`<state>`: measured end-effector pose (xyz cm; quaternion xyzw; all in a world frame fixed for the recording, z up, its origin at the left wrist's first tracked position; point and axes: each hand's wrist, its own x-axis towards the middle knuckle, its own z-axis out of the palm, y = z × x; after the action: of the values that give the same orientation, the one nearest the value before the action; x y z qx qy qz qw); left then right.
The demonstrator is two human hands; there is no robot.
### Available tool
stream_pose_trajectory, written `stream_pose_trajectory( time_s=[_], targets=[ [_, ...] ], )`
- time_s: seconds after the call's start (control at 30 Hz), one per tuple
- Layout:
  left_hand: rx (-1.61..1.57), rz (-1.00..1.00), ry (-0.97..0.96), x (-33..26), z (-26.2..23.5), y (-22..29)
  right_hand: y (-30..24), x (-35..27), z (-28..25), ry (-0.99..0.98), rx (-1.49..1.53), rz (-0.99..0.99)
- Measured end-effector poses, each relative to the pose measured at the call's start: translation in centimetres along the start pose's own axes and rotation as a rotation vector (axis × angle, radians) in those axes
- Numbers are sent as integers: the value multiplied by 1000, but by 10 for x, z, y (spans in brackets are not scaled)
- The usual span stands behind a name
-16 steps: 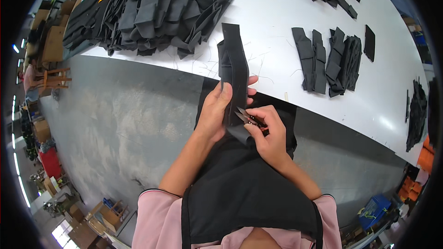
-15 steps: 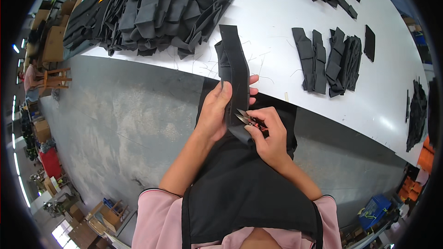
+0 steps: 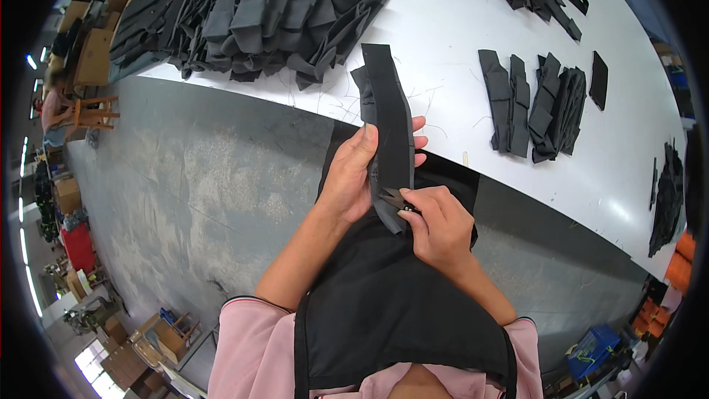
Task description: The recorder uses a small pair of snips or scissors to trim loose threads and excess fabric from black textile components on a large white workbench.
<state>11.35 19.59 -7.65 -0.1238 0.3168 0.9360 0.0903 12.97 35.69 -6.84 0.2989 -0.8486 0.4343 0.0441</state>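
A long black fabric strip (image 3: 390, 114) lies across my left hand (image 3: 350, 170), its far end reaching over the table's near edge. My left thumb presses on the strip's left side, and its fingertips show past the right side. Small thread snips (image 3: 397, 199) are pinched in my right hand (image 3: 442, 226). Their metal blades point left and meet the strip near its lower end. Whether the blades touch a thread there is too small to tell.
The white table (image 3: 443, 22) slants across the top, with loose threads on it. A big heap of black strips (image 3: 273, 18) stands at its left. Several folded strips (image 3: 528, 107) and a flat black piece (image 3: 599, 80) lie to the right. Far left, a person (image 3: 55, 111) sits near a wooden stool (image 3: 96, 113).
The snips have moved slightly down along the strip, and their blades look closer together. My right hand has turned so more of its back shows. The whole view has shifted a little.
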Motion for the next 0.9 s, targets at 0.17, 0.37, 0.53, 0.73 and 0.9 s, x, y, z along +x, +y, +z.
stream_pose_trajectory(
  time_s=[0.17,0.37,0.53,0.73,0.9],
  targets=[
    [-3,6,0,-1,-1,-1,3,-1,5,44,-61,-110],
    [-38,-11,10,0,-3,-3,5,-7,1,125,-59,-122],
    [-67,0,-14,-1,-5,-2,4,1,1,57,-39,-128],
    [-93,17,-6,-5,-7,2,0,5,-3,28,16,-93],
    [-94,14,-20,-6,-7,1,-2,4,-3,-70,-55,-124]
  ],
)
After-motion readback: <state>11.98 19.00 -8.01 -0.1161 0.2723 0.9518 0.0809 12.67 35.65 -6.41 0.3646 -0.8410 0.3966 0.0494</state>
